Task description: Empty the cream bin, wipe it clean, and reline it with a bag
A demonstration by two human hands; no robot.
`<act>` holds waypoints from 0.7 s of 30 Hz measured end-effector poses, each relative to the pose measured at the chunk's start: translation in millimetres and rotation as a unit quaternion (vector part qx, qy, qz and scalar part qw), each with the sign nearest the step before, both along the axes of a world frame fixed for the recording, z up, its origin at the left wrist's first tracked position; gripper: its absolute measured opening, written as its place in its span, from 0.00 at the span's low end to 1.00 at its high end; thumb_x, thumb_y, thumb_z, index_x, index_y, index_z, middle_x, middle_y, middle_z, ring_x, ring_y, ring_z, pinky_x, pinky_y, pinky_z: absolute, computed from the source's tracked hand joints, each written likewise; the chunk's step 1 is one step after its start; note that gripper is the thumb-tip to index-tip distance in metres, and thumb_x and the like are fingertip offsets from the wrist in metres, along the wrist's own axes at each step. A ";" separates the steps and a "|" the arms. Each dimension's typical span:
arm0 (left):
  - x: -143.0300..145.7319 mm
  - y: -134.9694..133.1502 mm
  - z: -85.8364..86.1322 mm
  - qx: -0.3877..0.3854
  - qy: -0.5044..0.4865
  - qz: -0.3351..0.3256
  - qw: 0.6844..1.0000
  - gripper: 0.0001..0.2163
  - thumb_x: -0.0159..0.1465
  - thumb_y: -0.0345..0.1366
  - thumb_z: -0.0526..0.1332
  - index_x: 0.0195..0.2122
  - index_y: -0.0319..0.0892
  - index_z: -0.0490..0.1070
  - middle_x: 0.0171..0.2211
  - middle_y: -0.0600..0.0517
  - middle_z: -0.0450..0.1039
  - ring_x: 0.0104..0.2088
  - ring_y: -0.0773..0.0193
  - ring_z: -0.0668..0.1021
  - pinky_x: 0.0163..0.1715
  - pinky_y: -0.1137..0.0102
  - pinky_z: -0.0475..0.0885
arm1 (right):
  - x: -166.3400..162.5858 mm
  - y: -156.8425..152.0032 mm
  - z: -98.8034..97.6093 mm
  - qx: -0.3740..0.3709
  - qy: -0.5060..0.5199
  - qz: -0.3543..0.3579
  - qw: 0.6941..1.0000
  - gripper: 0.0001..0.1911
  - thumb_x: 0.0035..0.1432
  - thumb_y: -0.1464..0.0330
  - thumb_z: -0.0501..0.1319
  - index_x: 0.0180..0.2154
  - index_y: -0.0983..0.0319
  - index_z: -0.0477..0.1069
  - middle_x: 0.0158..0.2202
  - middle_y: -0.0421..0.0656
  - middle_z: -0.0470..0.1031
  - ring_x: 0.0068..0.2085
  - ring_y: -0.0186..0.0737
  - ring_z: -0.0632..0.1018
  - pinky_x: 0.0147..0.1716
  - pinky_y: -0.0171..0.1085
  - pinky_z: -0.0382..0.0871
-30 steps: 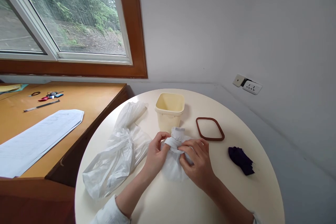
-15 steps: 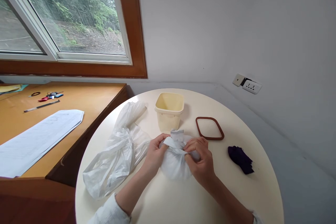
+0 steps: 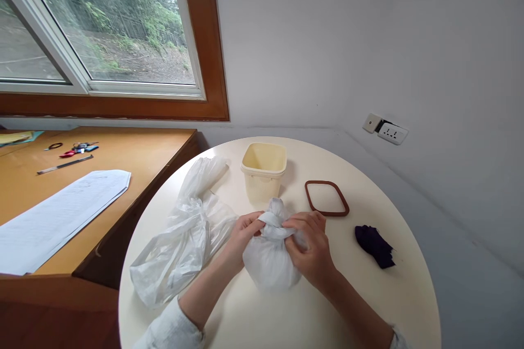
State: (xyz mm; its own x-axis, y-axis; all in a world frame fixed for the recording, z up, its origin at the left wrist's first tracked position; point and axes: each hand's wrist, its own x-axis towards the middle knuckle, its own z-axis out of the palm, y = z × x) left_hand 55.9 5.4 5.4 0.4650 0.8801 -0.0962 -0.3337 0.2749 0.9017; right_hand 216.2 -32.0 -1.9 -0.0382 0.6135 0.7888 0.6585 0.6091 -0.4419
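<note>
Two hands: both on the same small white bag bundle [image 3: 268, 259], sitting near the middle of the round cream surface [image 3: 368, 305], close to the front edge

Left hand [image 3: 241, 234]: fingers pinched on the twisted neck of the bundle from the left side, thumb tucked in against the plastic

Right hand [image 3: 311, 248]: fingers curled over the neck from the right, grasping the plastic just under the little tuft that sticks up

Bundle: rounded and puffy at the bottom, cinched at the top, resting on the surface between both hands

Behind it: cream square bin [image 3: 264, 172], upright, open on top, just past the tuft, can't tell if they touch

Left side: big loose clear plastic bag [image 3: 184, 234] sprawled out, right beside the left wrist

Right side: brown rectangular ring [image 3: 326, 198] lying flat, and a crumpled dark purple thing [image 3: 374, 245] further out, well apart from the hands

Way off left: wooden desk with a paper sheet [image 3: 61, 212] and a pen [image 3: 64, 164]
</note>
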 end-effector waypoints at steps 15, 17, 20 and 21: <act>5.2 4.6 -6.9 0.071 0.102 0.103 0.987 0.10 0.54 0.38 0.62 0.22 0.38 0.65 0.18 0.58 0.60 0.21 0.72 0.61 0.21 0.76 0.55 | -7.7 -6.5 1.4 0.028 0.012 0.048 0.998 0.12 0.48 0.81 0.55 0.29 0.57 0.67 0.25 0.36 0.71 0.29 0.35 0.74 0.39 0.44 0.60; 5.7 3.4 -2.2 0.047 0.079 0.098 0.991 0.10 0.53 0.38 0.63 0.23 0.38 0.66 0.19 0.58 0.61 0.21 0.72 0.62 0.21 0.76 0.55 | -7.3 -6.2 0.0 0.010 0.023 0.041 0.999 0.12 0.47 0.81 0.55 0.28 0.57 0.67 0.24 0.35 0.71 0.29 0.36 0.74 0.40 0.45 0.60; 5.5 1.5 5.5 -0.022 0.028 0.084 0.996 0.10 0.51 0.38 0.64 0.24 0.39 0.66 0.18 0.58 0.62 0.20 0.72 0.63 0.21 0.76 0.57 | -5.7 -5.2 -2.2 -0.030 0.061 0.024 0.997 0.11 0.45 0.79 0.55 0.27 0.57 0.66 0.23 0.35 0.70 0.30 0.38 0.73 0.42 0.46 0.59; 5.0 1.1 7.3 -0.043 0.010 0.075 0.996 0.10 0.51 0.38 0.64 0.24 0.39 0.65 0.18 0.58 0.62 0.20 0.72 0.64 0.21 0.76 0.57 | -5.0 -4.9 -2.7 -0.046 0.076 0.021 0.996 0.10 0.45 0.79 0.55 0.27 0.58 0.66 0.23 0.35 0.69 0.30 0.38 0.73 0.42 0.46 0.59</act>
State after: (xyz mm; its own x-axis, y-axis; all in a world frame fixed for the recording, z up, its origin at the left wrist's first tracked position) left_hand 60.8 6.5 12.7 0.3261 0.9276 -0.1821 -0.3591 0.2998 0.8839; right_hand 211.3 -36.9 -4.6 0.0512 0.6836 0.7281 0.5546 0.5868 -0.5899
